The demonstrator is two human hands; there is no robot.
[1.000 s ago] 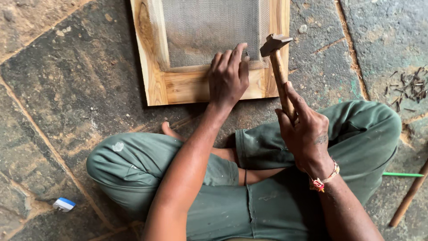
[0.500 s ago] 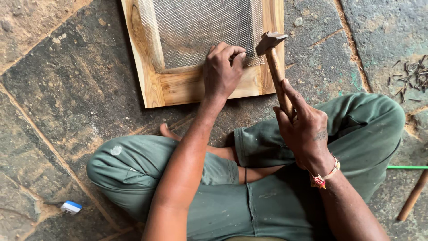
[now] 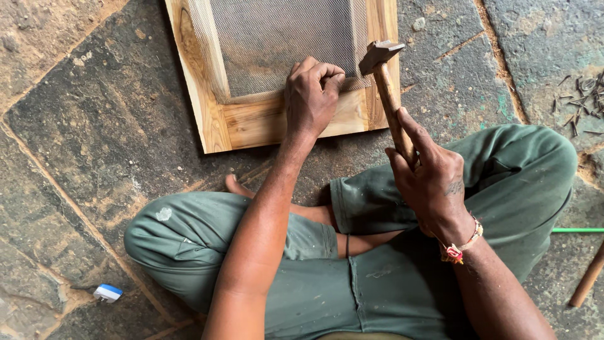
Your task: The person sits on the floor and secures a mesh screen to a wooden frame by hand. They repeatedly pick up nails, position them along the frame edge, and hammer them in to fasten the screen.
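Observation:
A wooden frame [image 3: 251,123] with grey wire mesh [image 3: 280,41] stretched over it lies on the stone floor in front of my crossed legs. My left hand [image 3: 311,94] rests on the frame's near rail, fingers curled and pinched at the mesh edge; whatever it pinches is too small to see. My right hand [image 3: 428,176] grips the wooden handle of a hammer [image 3: 385,82]. The hammer's metal head hovers just right of my left fingers, above the frame's near right corner.
Several loose nails [image 3: 582,101] lie scattered on the floor at the right. A wooden stick [image 3: 588,277] and a thin green rod [image 3: 576,230] lie at the right edge. A small blue and white object [image 3: 108,293] sits at the lower left.
My left fingers went from spread flat on the rail to curled and pinched at the mesh edge. The hammer stayed raised beside them, and the view drifted slightly.

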